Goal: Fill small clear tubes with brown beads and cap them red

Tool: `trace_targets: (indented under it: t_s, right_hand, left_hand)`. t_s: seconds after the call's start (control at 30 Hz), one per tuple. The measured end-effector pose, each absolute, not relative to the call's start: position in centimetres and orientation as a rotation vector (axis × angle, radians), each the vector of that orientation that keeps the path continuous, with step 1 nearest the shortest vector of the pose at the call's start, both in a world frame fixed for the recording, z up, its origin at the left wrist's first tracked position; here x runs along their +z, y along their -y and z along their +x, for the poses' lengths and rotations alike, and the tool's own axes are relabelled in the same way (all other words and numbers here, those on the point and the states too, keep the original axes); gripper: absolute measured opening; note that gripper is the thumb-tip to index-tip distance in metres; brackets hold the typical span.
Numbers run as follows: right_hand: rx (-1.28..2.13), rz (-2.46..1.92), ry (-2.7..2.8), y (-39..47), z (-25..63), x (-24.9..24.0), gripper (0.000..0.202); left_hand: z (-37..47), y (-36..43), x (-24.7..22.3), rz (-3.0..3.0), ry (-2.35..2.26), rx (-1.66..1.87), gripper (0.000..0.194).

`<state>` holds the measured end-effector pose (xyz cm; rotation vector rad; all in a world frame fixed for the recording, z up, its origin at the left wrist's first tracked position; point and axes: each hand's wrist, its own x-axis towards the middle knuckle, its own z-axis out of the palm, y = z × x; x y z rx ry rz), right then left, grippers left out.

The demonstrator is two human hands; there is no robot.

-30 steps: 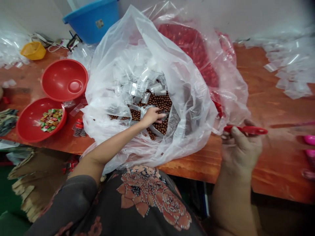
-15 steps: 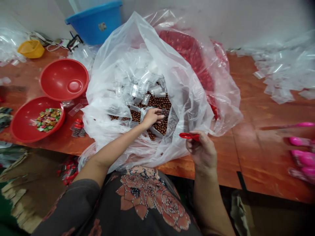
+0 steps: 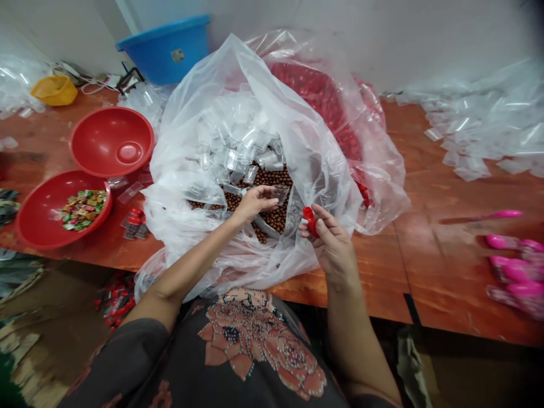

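Note:
My left hand point(image 3: 254, 205) is over the mouth of a large translucent plastic bag point(image 3: 187, 226), its fingers closed on a small clear plastic container point(image 3: 279, 195). Below that container lie many small round brown balls point(image 3: 275, 218) in the bag. More clear containers point(image 3: 244, 139) are heaped behind them. To the right, my right hand point(image 3: 334, 235) pinches a small red plastic cap point(image 3: 310, 220) between thumb and fingers, apart from the left hand. Part of the cap is hidden by the fingers.
Two red bowls point(image 3: 111, 141) stand at the left, the nearer one with small wrapped pieces point(image 3: 83, 209). Red-capped filled containers point(image 3: 135, 224) sit beside it. Behind are a blue tub point(image 3: 165, 51) and a bag of red pieces point(image 3: 318, 96). Pink items point(image 3: 516, 269) lie at the right.
My right hand has moved left and slightly up, turning the red cap more upright. My left hand has lifted the clear container slightly above the brown balls.

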<state>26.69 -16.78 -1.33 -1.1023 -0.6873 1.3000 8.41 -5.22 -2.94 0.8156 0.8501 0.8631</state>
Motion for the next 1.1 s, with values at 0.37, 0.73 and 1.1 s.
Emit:
trace_targets:
  t_s: [0.37, 0.73, 1.1]
  right_hand:
    - [1.206, -1.115, 0.798, 13.7, 25.7, 0.2, 0.032]
    - [1.246, -1.071, 0.817, 13.9, 25.1, 0.4, 0.040]
    - [0.927, -1.317, 1.228, 15.5, 23.3, -0.1, 0.025]
  left_hand:
    - [7.2, 7.4, -1.3, 0.845, -0.746, 0.824, 0.051]
    - [6.0, 9.9, 0.4, 0.791, -0.692, 0.729, 0.047]
    - [6.1, 12.2, 0.3, 0.980, -0.735, 0.762, 0.044]
